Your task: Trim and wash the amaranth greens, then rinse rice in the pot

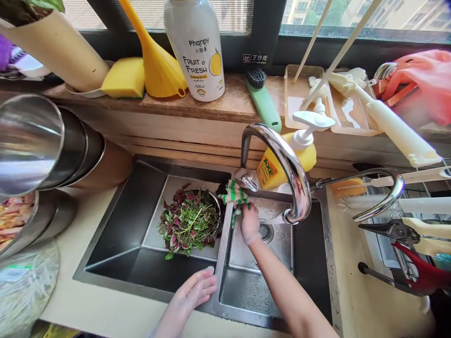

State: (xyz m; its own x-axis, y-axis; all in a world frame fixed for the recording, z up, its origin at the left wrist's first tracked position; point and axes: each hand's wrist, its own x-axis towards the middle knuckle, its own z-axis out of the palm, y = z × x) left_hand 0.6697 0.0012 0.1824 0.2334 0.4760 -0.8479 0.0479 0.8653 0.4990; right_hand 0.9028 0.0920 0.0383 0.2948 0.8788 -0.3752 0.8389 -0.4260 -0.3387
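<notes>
My right hand (pixel 249 224) is in the right basin of a double stainless steel sink (pixel 225 300), shut on a green-and-white striped cloth (pixel 232 193) that drapes over the divider. My left hand (pixel 195 291) lies flat near the sink's front rim, holding nothing, its fingers lightly apart. In the left basin, a metal bowl (pixel 207 199) is heaped with red-and-green leafy amaranth (pixel 188 223), which hides most of the bowl. A chrome faucet (pixel 278 159) arches above the cloth, and a drain (pixel 266 232) lies just right of my right hand.
A yellow AXE pump bottle (pixel 287 162) stands behind the sink. Stacked steel pots (pixel 31 145) crowd the left side, and a rack with scissors (pixel 391 230) stands right. The sill holds a white bottle (pixel 193 47), yellow funnel (pixel 155 56), sponge (pixel 123 77), and brush (pixel 262 98).
</notes>
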